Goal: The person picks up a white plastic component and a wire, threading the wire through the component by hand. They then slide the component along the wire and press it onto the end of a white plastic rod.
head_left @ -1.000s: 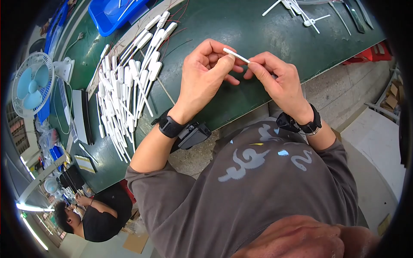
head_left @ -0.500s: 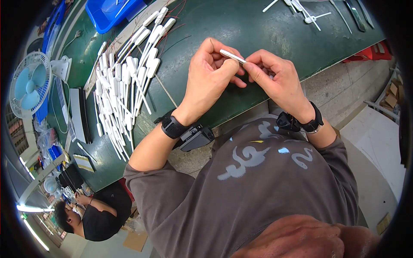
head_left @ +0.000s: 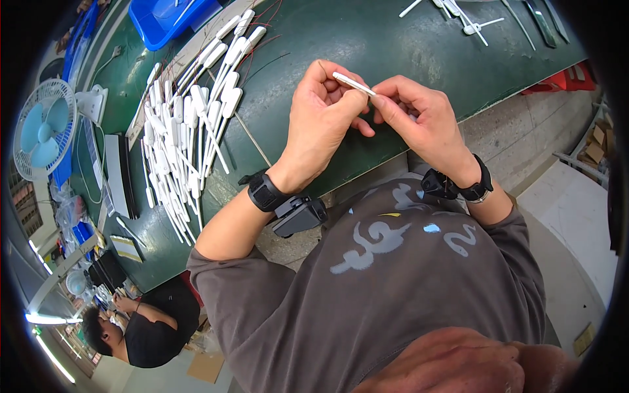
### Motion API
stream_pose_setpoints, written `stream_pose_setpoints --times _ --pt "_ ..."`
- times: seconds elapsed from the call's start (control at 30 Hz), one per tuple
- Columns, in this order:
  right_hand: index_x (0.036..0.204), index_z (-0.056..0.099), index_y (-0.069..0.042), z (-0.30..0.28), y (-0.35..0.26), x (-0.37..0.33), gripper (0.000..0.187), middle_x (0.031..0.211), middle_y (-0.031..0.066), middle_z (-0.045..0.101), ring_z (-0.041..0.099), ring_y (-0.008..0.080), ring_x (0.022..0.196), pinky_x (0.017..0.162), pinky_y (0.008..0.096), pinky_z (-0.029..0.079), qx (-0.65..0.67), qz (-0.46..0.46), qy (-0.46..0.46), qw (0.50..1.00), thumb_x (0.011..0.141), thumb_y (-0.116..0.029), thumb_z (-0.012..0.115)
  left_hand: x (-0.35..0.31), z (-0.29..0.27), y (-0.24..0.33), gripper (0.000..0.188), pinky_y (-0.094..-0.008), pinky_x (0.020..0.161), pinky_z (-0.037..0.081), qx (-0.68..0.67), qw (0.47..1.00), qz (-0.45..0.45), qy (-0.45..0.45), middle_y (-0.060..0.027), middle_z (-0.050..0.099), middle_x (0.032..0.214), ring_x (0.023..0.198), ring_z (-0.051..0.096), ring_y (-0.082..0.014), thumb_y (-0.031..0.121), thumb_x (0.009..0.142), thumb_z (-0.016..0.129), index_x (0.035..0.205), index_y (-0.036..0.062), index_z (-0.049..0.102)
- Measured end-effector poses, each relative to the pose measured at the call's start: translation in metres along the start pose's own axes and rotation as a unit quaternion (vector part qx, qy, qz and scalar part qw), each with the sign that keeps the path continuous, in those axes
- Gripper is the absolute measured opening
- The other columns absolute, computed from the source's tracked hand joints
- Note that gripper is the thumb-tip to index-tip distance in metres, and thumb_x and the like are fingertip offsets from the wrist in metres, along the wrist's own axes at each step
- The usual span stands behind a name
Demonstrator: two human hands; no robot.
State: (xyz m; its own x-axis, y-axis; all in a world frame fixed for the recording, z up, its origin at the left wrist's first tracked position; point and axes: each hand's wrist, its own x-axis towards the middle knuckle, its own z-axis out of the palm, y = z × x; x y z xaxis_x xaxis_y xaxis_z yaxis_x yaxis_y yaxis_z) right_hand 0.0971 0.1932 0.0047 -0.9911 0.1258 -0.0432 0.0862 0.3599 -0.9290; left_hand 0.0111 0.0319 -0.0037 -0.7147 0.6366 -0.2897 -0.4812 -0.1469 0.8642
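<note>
Above the table's front edge, my left hand (head_left: 324,108) pinches a slim white plastic piece (head_left: 352,83) between thumb and fingers. My right hand (head_left: 419,111) meets it at the piece's right end, thumb and forefinger closed on that end. Part of the piece is hidden behind my fingers, so its full shape cannot be made out. To the left of my left hand lies a big pile of white plastic sticks with wide paddle-like heads (head_left: 190,124), thin dark red wires trailing from several of them.
A green table (head_left: 341,39) spans the view, with a blue bin (head_left: 160,26) at its far left. More white sticks (head_left: 462,16) lie at the far right. A fan (head_left: 46,128) stands at the left edge; below it a co-worker in black (head_left: 160,324) sits.
Both hands hold nearly the same place. The white piece has shifted very slightly up and left with my left fingers, and my left wrist has turned a little.
</note>
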Motion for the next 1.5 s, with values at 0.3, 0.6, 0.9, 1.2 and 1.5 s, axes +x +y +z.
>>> stream_pose_setpoints --times 0.3,0.6,0.9,1.2,1.5 --pt "0.110 0.063 0.001 -0.001 0.001 -0.002 0.016 0.084 0.0003 0.066 0.058 0.0035 0.074 0.065 0.0188 0.045 0.037 0.018 -0.046 0.998 0.101 -0.009 0.056 -0.001 0.001 0.006 0.024 -0.0255 0.057 0.056 -0.005 1.000 -0.024 -0.016 -0.0085 0.062 0.092 0.076 0.065 -0.0133 0.002 0.088 0.064 0.105 0.0013 0.048" --pt "0.108 0.064 0.000 0.000 -0.001 -0.002 0.018 0.085 0.0013 0.066 0.054 0.0022 0.067 0.059 0.0180 0.042 0.076 0.026 -0.055 0.995 0.102 -0.014 0.054 -0.002 0.002 0.000 0.024 -0.0226 0.054 0.050 -0.002 1.000 0.008 0.004 -0.0076 0.062 0.091 0.072 0.062 -0.0115 0.002 0.088 0.064 0.107 0.0025 0.048" --pt "0.098 0.059 -0.004 -0.006 0.007 0.004 0.018 0.081 0.0022 0.063 0.046 0.0026 0.058 0.050 0.0189 0.037 0.411 0.172 -0.153 0.882 0.102 -0.022 0.057 -0.004 -0.003 0.015 0.039 -0.0212 0.059 0.045 0.089 0.995 0.012 -0.041 -0.0028 0.059 0.099 0.076 0.057 -0.0079 0.002 0.088 0.064 0.125 0.0029 0.053" --pt "0.095 0.056 -0.004 -0.012 0.005 0.008 0.017 0.078 0.0000 0.059 0.042 0.0023 0.056 0.048 0.0179 0.035 0.499 0.249 -0.187 0.809 0.100 -0.021 0.059 0.002 -0.007 0.027 0.048 -0.0230 0.069 0.048 0.076 0.992 -0.014 -0.098 -0.0031 0.061 0.100 0.079 0.058 -0.0087 0.000 0.088 0.066 0.134 0.0019 0.051" --pt "0.100 0.057 -0.002 -0.013 0.015 0.007 0.018 0.076 -0.0005 0.057 0.041 0.0020 0.056 0.046 0.0179 0.034 0.537 0.223 -0.181 0.793 0.100 -0.019 0.058 0.003 -0.008 0.023 0.043 -0.0244 0.076 0.052 0.068 0.991 0.029 -0.107 -0.0051 0.065 0.097 0.085 0.064 -0.0111 0.006 0.094 0.066 0.134 0.0017 0.051"
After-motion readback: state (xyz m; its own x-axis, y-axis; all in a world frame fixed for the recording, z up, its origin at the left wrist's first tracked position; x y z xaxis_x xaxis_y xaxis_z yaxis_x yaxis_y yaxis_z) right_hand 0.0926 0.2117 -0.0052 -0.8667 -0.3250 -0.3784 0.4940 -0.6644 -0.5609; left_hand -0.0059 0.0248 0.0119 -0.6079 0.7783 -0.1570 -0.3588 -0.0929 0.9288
